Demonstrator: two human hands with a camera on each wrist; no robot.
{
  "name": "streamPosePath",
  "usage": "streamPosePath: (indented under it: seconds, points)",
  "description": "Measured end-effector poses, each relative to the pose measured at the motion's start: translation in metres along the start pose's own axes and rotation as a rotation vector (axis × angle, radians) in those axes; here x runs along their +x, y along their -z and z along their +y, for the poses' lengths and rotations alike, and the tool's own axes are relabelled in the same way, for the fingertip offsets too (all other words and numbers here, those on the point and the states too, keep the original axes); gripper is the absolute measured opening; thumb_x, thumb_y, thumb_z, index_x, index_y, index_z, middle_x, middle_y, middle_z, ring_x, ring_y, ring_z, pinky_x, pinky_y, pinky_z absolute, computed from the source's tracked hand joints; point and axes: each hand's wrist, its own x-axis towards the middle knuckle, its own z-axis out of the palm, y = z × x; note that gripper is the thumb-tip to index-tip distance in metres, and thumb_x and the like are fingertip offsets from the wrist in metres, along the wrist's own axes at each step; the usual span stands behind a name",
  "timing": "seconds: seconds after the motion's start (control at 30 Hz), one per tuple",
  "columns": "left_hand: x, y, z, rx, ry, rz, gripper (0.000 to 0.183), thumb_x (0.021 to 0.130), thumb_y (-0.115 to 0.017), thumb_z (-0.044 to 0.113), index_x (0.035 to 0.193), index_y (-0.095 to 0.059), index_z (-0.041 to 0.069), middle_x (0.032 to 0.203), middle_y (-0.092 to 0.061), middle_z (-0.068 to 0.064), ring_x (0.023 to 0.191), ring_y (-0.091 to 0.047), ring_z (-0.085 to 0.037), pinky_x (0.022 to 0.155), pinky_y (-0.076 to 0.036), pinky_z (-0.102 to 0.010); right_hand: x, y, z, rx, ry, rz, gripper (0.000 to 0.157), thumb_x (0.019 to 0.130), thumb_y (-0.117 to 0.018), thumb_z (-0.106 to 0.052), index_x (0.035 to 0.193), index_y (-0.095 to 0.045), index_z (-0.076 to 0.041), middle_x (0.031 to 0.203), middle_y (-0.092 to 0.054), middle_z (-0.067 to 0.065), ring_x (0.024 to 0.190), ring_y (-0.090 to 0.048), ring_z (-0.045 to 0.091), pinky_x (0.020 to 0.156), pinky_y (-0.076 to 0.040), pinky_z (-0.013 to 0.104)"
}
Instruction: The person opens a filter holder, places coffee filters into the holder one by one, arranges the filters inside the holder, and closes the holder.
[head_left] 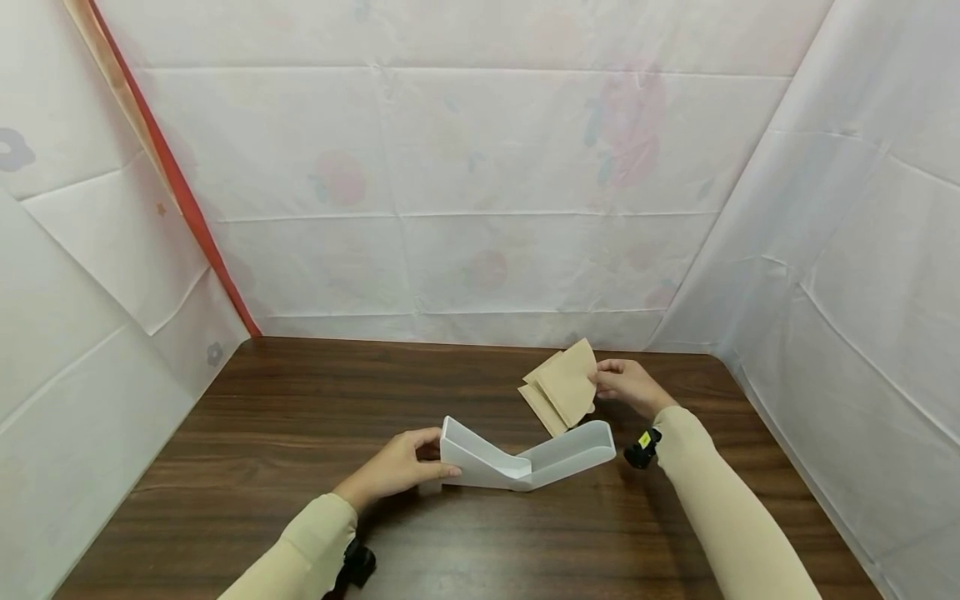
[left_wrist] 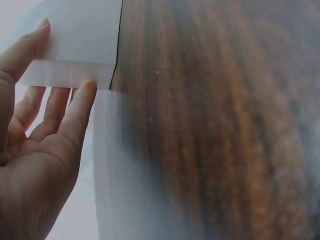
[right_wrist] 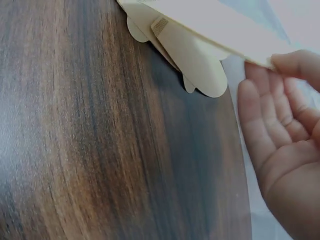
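Note:
A white V-shaped holder [head_left: 480, 461], with two open trough-like arms, stands on the brown wooden table. My left hand [head_left: 393, 468] grips its left end, the thumb on the near face and the fingers at the end wall; the left wrist view shows the holder's corner [left_wrist: 85, 37] up close. Behind the holder's right arm, my right hand [head_left: 632, 388] pinches the edge of a tan paper coffee filter [head_left: 572, 382] between thumb and fingers. Other filters [right_wrist: 192, 65] lie beneath it, showing rounded tabs and a crimped seam in the right wrist view.
The table [head_left: 300, 400] meets a white printed sheet [head_left: 465, 167] at the back. More white sheeting [head_left: 885, 333] hangs along the right side, and a red strip [head_left: 191, 204] runs down the left corner. Black wrist cameras [head_left: 642, 450] sit on both wrists.

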Motion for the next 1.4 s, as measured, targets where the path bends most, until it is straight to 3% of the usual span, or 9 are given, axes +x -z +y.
streamPosePath:
  seconds: [0.17, 0.33, 0.6, 0.83, 1.07, 1.23, 1.4]
  points:
    - [0.001, 0.001, 0.000, 0.003, -0.001, -0.003, 0.038, 0.087, -0.081, 0.016, 0.121, -0.067, 0.008, 0.109, -0.071, -0.002, 0.096, -0.066, -0.019, 0.077, -0.054, -0.028, -0.001, -0.001, -0.008, 0.003, -0.017, 0.074, 0.039, 0.097, -0.068, -0.019, 0.122, -0.057, 0.009, 0.107, -0.066, 0.013, 0.090, -0.067, 0.022, 0.090, -0.053, 0.046]
    - [0.001, 0.003, 0.003, 0.014, -0.010, -0.009, 0.038, 0.087, -0.081, 0.022, 0.120, -0.067, 0.010, 0.108, -0.071, -0.001, 0.096, -0.066, -0.017, 0.077, -0.054, -0.029, -0.002, -0.001, -0.013, 0.019, 0.006, 0.088, 0.041, 0.097, -0.069, -0.022, 0.122, -0.058, 0.009, 0.108, -0.067, 0.013, 0.091, -0.068, 0.023, 0.097, -0.047, 0.055]
    - [-0.001, 0.004, 0.003, 0.022, -0.012, -0.003, 0.037, 0.087, -0.081, 0.023, 0.119, -0.068, 0.010, 0.107, -0.071, 0.000, 0.096, -0.066, -0.017, 0.077, -0.054, -0.029, -0.006, -0.009, -0.027, -0.035, 0.059, 0.071, 0.042, 0.097, -0.070, -0.029, 0.120, -0.060, 0.005, 0.108, -0.068, 0.013, 0.093, -0.067, 0.026, 0.088, -0.055, 0.040]
    - [-0.002, 0.006, 0.002, 0.003, -0.009, -0.004, 0.037, 0.087, -0.081, 0.019, 0.120, -0.067, 0.009, 0.107, -0.071, -0.001, 0.095, -0.066, -0.018, 0.076, -0.054, -0.028, -0.008, -0.016, -0.047, -0.082, 0.107, 0.057, 0.042, 0.094, -0.074, -0.032, 0.116, -0.063, 0.001, 0.104, -0.067, 0.014, 0.096, -0.065, 0.032, 0.093, -0.050, 0.053]
    - [-0.002, 0.004, 0.000, 0.001, -0.012, 0.003, 0.036, 0.087, -0.081, 0.017, 0.119, -0.068, 0.009, 0.107, -0.071, -0.001, 0.095, -0.066, -0.018, 0.076, -0.054, -0.028, -0.013, -0.023, -0.062, -0.118, 0.171, 0.029, 0.040, 0.093, -0.075, -0.033, 0.114, -0.065, -0.001, 0.102, -0.067, 0.016, 0.105, -0.059, 0.051, 0.085, -0.055, 0.043]
    - [-0.002, 0.005, 0.001, 0.006, -0.014, -0.003, 0.035, 0.087, -0.081, 0.019, 0.118, -0.068, 0.010, 0.106, -0.071, 0.000, 0.094, -0.066, -0.016, 0.076, -0.054, -0.028, -0.017, -0.027, -0.074, -0.157, 0.195, 0.033, 0.036, 0.093, -0.074, -0.031, 0.112, -0.066, -0.002, 0.097, -0.068, 0.013, 0.100, -0.062, 0.047, 0.081, -0.056, 0.037]
    - [-0.002, 0.005, 0.002, 0.010, -0.016, -0.010, 0.035, 0.087, -0.081, 0.022, 0.118, -0.068, 0.011, 0.106, -0.071, 0.000, 0.095, -0.066, -0.017, 0.077, -0.054, -0.029, -0.023, -0.033, -0.087, -0.164, 0.204, 0.021, 0.034, 0.095, -0.073, -0.026, 0.113, -0.065, 0.001, 0.098, -0.069, 0.014, 0.089, -0.067, 0.029, 0.079, -0.056, 0.035]
